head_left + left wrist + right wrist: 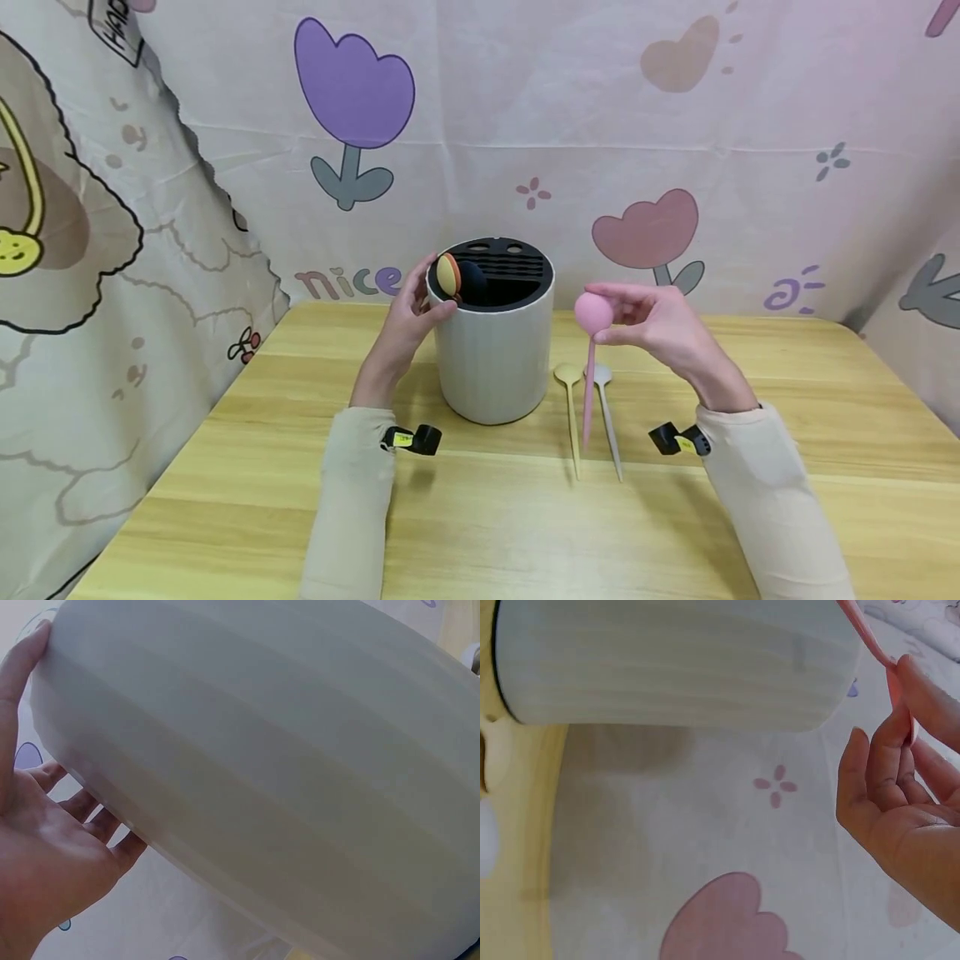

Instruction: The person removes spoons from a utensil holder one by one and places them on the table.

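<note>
A white ribbed utensil holder (495, 367) with a black slotted top stands on the table. My left hand (408, 321) grips its upper left side, thumb toward the front and fingers round the back; the left wrist view shows the fingers against the wall (255, 772). Two rounded heads, one yellow with an orange edge (448, 275) and one dark (472, 283), stick out of the top. To the right of the holder, my right hand (652, 325) pinches a pink spoon (593, 313) by its bowl, the thin handle pointing down. The handle's lower end is above or near the tabletop; I cannot tell which.
A yellow spoon (568, 375) and a grey spoon (602, 377) lie on the wooden table (525, 533), right of the holder, handles toward me. A patterned cloth (480, 100) hangs behind the table and along its left side.
</note>
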Available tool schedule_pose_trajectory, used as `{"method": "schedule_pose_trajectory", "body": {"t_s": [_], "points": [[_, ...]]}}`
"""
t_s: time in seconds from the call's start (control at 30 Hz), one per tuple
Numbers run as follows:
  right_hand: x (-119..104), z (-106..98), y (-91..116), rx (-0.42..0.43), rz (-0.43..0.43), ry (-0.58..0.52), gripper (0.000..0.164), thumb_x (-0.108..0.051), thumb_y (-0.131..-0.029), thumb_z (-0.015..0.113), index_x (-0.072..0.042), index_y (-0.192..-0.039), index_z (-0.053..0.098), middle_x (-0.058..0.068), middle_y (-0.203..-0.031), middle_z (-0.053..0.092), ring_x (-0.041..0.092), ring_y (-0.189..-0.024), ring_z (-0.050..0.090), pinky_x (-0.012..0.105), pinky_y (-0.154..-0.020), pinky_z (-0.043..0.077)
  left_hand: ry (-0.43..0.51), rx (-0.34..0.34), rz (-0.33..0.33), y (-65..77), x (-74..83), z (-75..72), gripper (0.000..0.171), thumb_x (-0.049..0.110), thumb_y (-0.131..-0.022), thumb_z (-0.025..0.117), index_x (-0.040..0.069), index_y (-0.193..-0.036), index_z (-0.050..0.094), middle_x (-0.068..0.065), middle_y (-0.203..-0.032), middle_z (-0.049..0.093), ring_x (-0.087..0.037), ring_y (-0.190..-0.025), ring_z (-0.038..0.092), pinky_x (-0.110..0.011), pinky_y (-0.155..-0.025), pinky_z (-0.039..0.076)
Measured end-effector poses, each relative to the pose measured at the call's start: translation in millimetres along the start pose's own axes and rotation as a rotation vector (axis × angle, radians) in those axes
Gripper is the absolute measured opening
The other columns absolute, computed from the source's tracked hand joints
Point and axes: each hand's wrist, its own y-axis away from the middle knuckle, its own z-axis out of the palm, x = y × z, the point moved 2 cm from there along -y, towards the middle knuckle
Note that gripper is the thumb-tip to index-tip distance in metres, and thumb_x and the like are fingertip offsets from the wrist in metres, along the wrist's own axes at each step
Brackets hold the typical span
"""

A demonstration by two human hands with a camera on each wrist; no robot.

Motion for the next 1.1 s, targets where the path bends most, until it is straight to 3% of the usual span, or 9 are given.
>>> {"method": "schedule_pose_trajectory", "body": {"t_s": [0.3, 0.63, 0.87, 1.1], "points": [[28.8, -0.8, -12.6, -0.073, 0.071, 0.006, 0.062, 0.006, -0.073, 0.078, 0.006, -0.131, 0.056, 0.015, -0.105, 0.064, 0.014, -0.09, 0.063, 0.025, -0.08, 0.053, -0.005, 0.003, 0.001, 2.5, -0.3, -1.6, 0.085, 0.03, -0.083, 0.069, 0.015, -0.153, 0.025, -0.008, -0.154, 0.029, -0.022, -0.14, 0.027, -0.045, -0.114, 0.022], [45.6, -11.1, -13.1, -0.142, 0.023, 0.114, 0.057, 0.0, -0.07, 0.082, 0.006, -0.122, 0.061, 0.012, -0.089, 0.065, 0.016, -0.081, 0.062, 0.026, -0.072, 0.053, -0.002, -0.01, 0.02, 1.5, 0.5, 1.5, 0.096, 0.045, -0.078, 0.075, 0.014, -0.153, 0.025, -0.007, -0.156, 0.027, -0.019, -0.142, 0.023, -0.045, -0.115, 0.016], [55.1, -16.2, -13.3, -0.204, 0.024, 0.104, 0.055, -0.002, -0.071, 0.082, 0.004, -0.122, 0.061, 0.014, -0.106, 0.066, 0.021, -0.091, 0.064, 0.03, -0.078, 0.054, 0.001, -0.012, 0.02, 0.7, -1.9, 1.6, 0.094, 0.044, -0.079, 0.075, 0.015, -0.154, 0.024, -0.007, -0.155, 0.027, -0.019, -0.142, 0.023, -0.046, -0.115, 0.016], [64.1, -20.7, -14.9, -0.206, 0.016, 0.124, 0.055, -0.004, -0.072, 0.082, 0.004, -0.122, 0.061, 0.015, -0.11, 0.065, 0.021, -0.094, 0.064, 0.03, -0.079, 0.054, 0.006, -0.008, 0.027, -0.6, -3.4, 1.8, 0.089, 0.038, -0.082, 0.073, 0.014, -0.153, 0.025, -0.008, -0.155, 0.028, -0.021, -0.142, 0.024, -0.046, -0.115, 0.018]]}}
